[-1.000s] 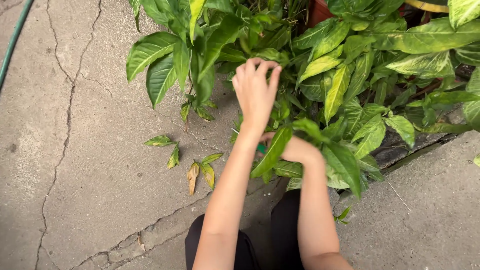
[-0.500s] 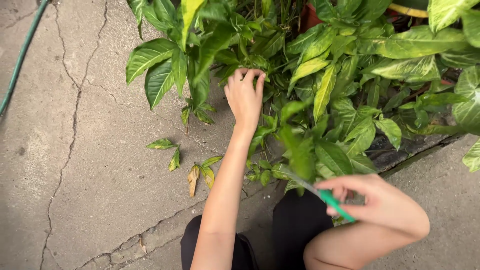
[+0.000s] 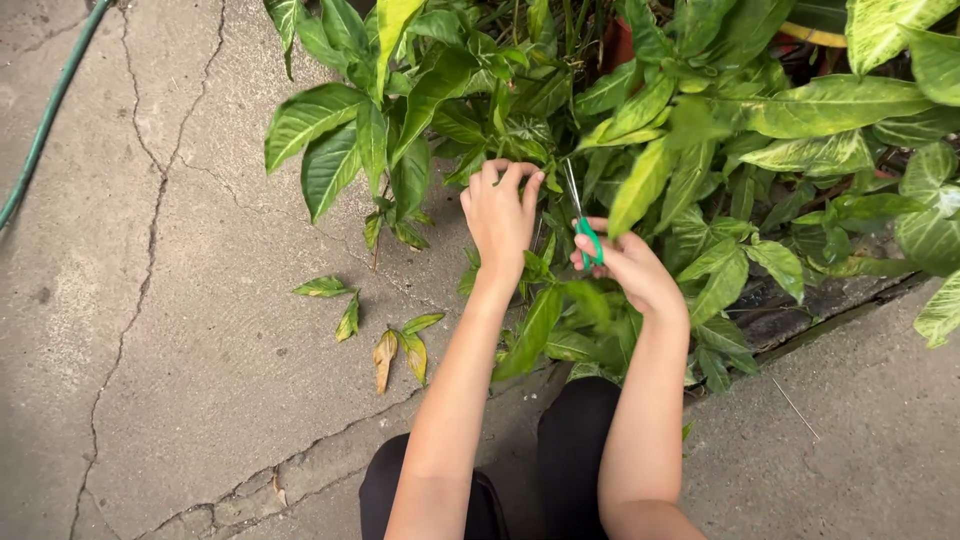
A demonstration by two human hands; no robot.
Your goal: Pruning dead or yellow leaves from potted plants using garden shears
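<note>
Green-handled scissors (image 3: 583, 222) — slim blades up — in right hand (image 3: 630, 268).

Left hand (image 3: 500, 212): reaches into the leafy plant (image 3: 640, 130), fingers curled around stems among the foliage. Right hand (image 3: 625, 265): just beside the left, closed on the green handles of a pair of scissors (image 3: 582, 218), thin blades pointing up into the leaves. Plant: broad variegated green and yellow-green leaves, filling the upper right of the view, spilling over a concrete edge. Cut leaves (image 3: 385, 335): several, green and yellowed, lying on the cracked concrete ground (image 3: 150, 350) to the left of the forearms. Green hose (image 3: 45, 125): runs along the upper left corner. Dark trousers (image 3: 560, 470): visible at bottom, between the arms.
</note>
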